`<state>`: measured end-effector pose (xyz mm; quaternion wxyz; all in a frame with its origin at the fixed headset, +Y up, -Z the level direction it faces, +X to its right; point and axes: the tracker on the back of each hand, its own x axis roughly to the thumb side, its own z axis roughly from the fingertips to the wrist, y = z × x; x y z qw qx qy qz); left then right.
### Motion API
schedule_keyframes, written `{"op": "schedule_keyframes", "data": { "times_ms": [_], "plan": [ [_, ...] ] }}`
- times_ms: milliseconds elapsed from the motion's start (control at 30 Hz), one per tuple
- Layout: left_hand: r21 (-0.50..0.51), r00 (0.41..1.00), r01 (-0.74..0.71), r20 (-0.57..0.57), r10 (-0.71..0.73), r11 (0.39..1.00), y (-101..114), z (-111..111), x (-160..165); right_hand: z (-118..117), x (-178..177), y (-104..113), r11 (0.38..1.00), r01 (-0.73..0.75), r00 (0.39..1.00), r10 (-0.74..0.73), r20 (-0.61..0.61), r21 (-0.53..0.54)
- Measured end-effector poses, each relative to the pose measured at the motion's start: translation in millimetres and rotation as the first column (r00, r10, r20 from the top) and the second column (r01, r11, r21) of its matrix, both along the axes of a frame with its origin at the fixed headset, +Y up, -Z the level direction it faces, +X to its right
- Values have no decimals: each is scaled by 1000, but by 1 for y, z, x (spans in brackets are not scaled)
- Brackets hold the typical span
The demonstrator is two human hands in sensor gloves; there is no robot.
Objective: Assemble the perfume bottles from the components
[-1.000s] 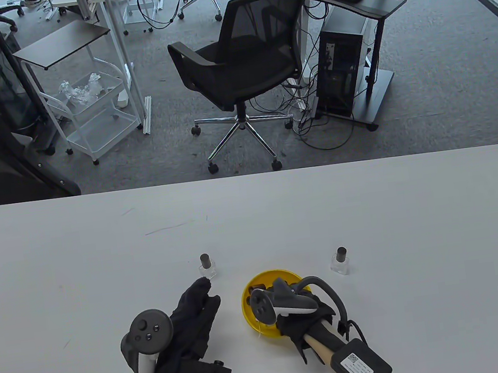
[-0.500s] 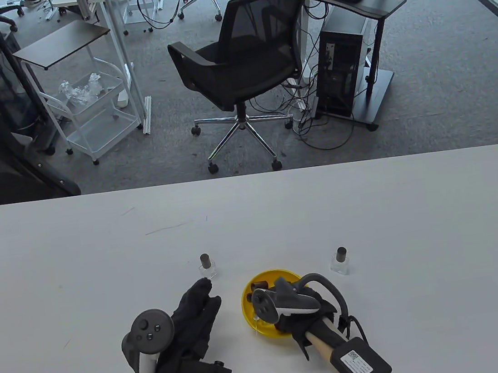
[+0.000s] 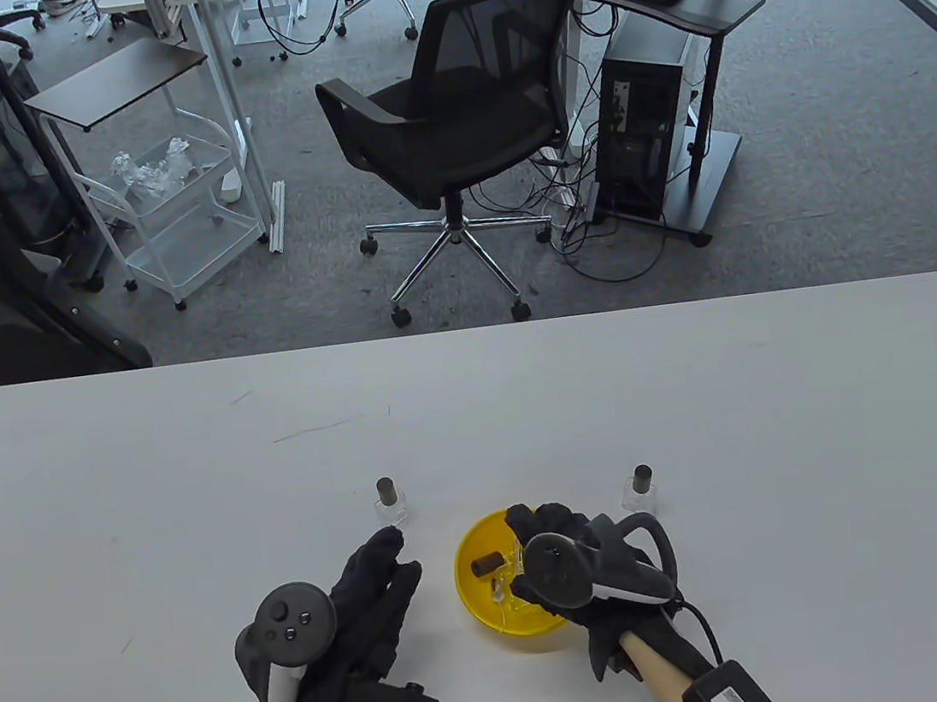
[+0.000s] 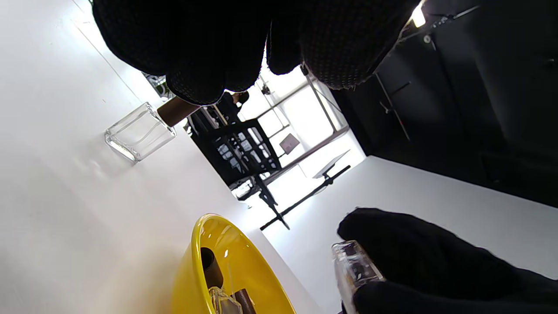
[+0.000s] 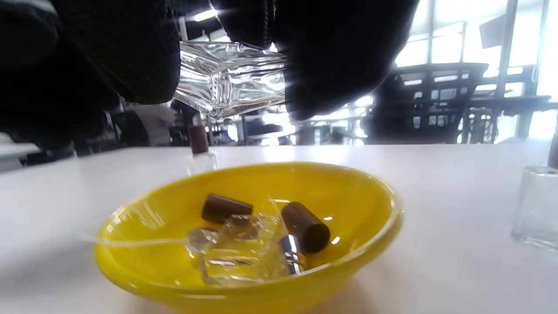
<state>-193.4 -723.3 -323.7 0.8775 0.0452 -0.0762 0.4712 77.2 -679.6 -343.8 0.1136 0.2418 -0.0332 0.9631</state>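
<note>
A yellow bowl (image 3: 466, 545) (image 5: 261, 296) stands near the table's front edge with brown caps (image 5: 306, 226) (image 3: 486, 564) and a clear glass bottle (image 5: 239, 253) in it. Above the bowl's right side my right hand (image 3: 543, 524) pinches another clear glass bottle (image 5: 231, 78) (image 4: 353, 270), without a cap, between its fingers (image 5: 335, 56). My left hand (image 3: 381, 574) lies flat on the table left of the bowl, its fingers straight and empty. Just beyond its fingertips stands a capped bottle (image 3: 389, 504) (image 4: 139, 131). A second capped bottle (image 3: 642, 490) (image 5: 536, 205) stands right of the bowl.
The white table (image 3: 700, 407) runs wide to both sides and to its far edge. Beyond it are a black office chair (image 3: 454, 111), a white cart (image 3: 174, 209) and a computer stand (image 3: 660, 101) on the carpet.
My right hand has come up out of the bowl and moved right with a glass bottle, uncovering the bowl's inside. The left hand has hardly moved.
</note>
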Motion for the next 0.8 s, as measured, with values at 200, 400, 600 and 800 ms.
{"op": "schedule_keyframes", "data": {
  "times_ms": [200,400,600,800],
  "plan": [
    [-15,999,51,13,-51,999,-4,-1,5,7,39,-8,798,567,816,-579,3,-202],
    [-39,995,101,26,-100,994,-10,-3,10,4,62,-41,407,830,484,-865,132,-381],
    [-47,983,180,41,-178,983,-15,-3,18,7,80,-50,274,898,356,-912,203,-344],
    [-17,921,388,-1,-389,921,-17,2,39,11,94,-49,250,943,306,-909,283,-219]
  ]
}}
